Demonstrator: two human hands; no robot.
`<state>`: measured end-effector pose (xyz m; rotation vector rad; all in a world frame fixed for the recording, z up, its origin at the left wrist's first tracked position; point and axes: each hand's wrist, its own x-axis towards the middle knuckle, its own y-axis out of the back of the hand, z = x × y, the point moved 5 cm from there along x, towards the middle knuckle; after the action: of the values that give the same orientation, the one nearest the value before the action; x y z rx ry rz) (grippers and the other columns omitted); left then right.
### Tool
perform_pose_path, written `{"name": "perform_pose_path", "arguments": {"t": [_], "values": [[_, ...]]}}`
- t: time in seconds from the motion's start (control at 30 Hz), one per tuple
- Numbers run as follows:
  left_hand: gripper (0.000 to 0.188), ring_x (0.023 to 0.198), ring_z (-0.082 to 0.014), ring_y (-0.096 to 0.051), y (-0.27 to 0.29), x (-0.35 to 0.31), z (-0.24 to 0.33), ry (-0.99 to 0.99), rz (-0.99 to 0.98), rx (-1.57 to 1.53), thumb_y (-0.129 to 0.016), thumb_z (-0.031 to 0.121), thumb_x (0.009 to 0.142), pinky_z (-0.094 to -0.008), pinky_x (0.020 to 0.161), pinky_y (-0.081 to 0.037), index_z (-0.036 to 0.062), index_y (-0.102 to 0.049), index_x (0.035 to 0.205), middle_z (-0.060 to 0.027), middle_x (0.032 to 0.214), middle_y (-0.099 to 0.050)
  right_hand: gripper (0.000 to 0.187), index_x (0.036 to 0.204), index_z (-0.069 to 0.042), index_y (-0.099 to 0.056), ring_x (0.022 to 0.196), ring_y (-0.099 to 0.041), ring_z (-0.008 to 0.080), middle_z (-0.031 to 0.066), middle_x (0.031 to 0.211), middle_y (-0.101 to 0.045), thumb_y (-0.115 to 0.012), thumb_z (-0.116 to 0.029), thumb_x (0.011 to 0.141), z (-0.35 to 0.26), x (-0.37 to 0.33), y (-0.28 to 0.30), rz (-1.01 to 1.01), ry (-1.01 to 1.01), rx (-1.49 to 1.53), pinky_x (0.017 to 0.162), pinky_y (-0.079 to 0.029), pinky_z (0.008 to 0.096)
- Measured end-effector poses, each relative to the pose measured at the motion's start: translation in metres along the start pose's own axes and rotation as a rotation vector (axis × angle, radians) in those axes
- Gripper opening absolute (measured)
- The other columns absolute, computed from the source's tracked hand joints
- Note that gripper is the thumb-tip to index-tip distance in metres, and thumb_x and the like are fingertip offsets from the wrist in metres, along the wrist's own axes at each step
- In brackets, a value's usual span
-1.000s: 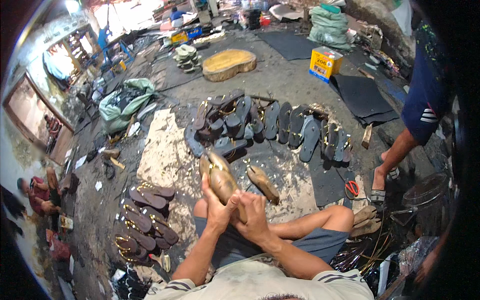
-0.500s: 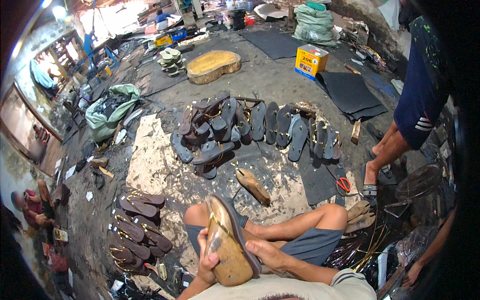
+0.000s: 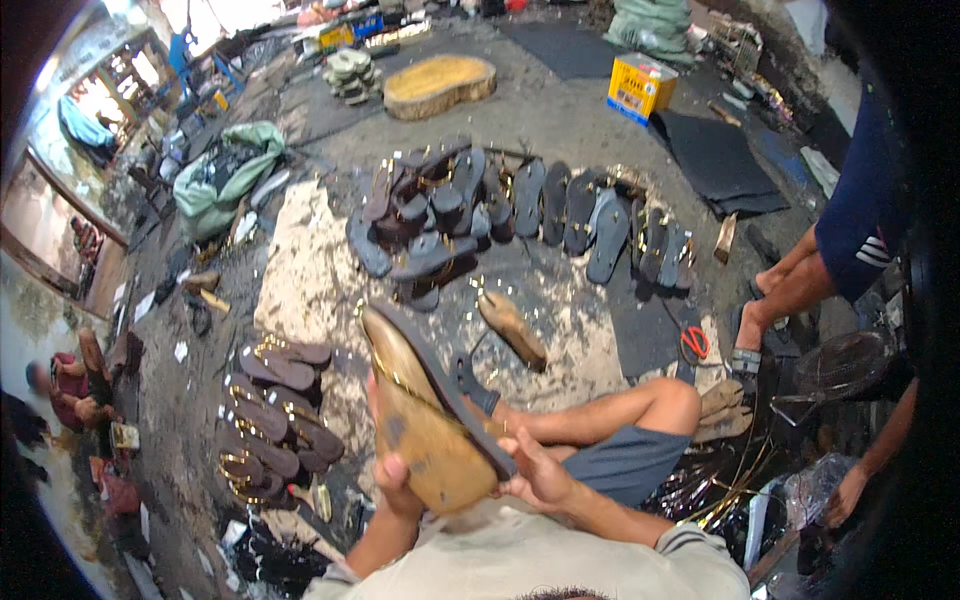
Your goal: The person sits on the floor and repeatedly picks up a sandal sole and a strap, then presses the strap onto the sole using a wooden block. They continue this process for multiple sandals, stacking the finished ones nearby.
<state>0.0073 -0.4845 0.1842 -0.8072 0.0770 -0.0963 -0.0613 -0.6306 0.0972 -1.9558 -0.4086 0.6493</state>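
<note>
A wooden shoe last [image 3: 425, 440] is held up over my lap, toe pointing away. Fitted along its right side is a dark flip-flop [image 3: 430, 352] with a thin gold strap crossing the wood. My left hand [image 3: 396, 488] grips the last from the left, thumb on its near part and some fingers hidden behind. On the other side, my right hand [image 3: 540, 474] is closed on the heel end of the flip-flop's sole. Another wooden last [image 3: 513, 332] lies on the floor just beyond my legs.
Dark flip-flops [image 3: 580, 210] stand in a curved row ahead; brown pairs [image 3: 285, 415] lie at left. Red-handled scissors [image 3: 694, 343] rest right. A wood block [image 3: 440, 88], yellow tin [image 3: 640, 88] and green sack [image 3: 228, 180] stand farther off. Another person's legs [image 3: 780, 290] are at right.
The last and flip-flop have risen and moved slightly left, tilting. My right hand has shifted to the sole's heel end. The view has tipped downward a little.
</note>
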Motion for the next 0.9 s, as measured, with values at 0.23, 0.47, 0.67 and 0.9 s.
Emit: {"name": "perform_pose_path", "arguments": {"t": [0.23, 0.47, 0.67, 0.9], "values": [[0.094, 0.132, -0.0375, -0.048, -0.026, 0.055, -0.020, 0.124, -0.368, -0.203, -0.062, 0.043, 0.083, -0.0474, 0.106, -0.046, 0.0005, -0.019, 0.154, -0.0223, 0.154, -0.032, 0.081, 0.151, -0.006, -0.027, 0.130, -0.050, 0.0400, 0.0210, 0.139, -0.049, -0.065, -0.039, 0.088, -0.040, 0.018, -0.091, -0.269, -0.056, 0.319, 0.100, -0.051, 0.0557], [0.083, 0.124, -0.0237, -0.054, 0.004, 0.051, -0.041, 0.344, -0.166, 0.231, -0.060, 0.016, 0.093, -0.0353, 0.101, -0.047, 0.0011, -0.009, 0.156, -0.0140, 0.150, -0.037, 0.087, 0.154, -0.001, -0.014, 0.127, -0.049, 0.0240, 0.0191, 0.139, -0.045, -0.066, -0.017, 0.086, -0.074, 0.033, -0.034, 0.207, 0.480, -0.712, 0.108, -0.041, 0.0355], [0.092, 0.135, -0.0254, -0.044, 0.009, 0.047, -0.049, 0.233, -0.249, 0.532, -0.066, 0.019, 0.092, -0.0371, 0.111, -0.038, -0.0005, -0.003, 0.157, -0.0178, 0.152, -0.034, 0.080, 0.152, -0.003, -0.014, 0.123, -0.051, 0.0221, 0.0171, 0.137, -0.045, -0.062, -0.015, 0.090, -0.082, 0.041, -0.027, 0.225, 0.230, -0.359, 0.104, -0.044, 0.0361], [0.085, 0.124, -0.0204, -0.051, -0.001, 0.045, -0.034, 0.166, -0.254, 0.669, -0.070, 0.012, 0.089, -0.0332, 0.105, -0.042, -0.0016, -0.017, 0.154, -0.0127, 0.140, -0.047, 0.076, 0.152, -0.007, -0.015, 0.110, -0.057, 0.0156, 0.0132, 0.129, -0.053, -0.063, -0.026, 0.096, -0.083, 0.041, -0.013, 0.104, 0.168, -0.408, 0.089, -0.051, 0.0308]]}}
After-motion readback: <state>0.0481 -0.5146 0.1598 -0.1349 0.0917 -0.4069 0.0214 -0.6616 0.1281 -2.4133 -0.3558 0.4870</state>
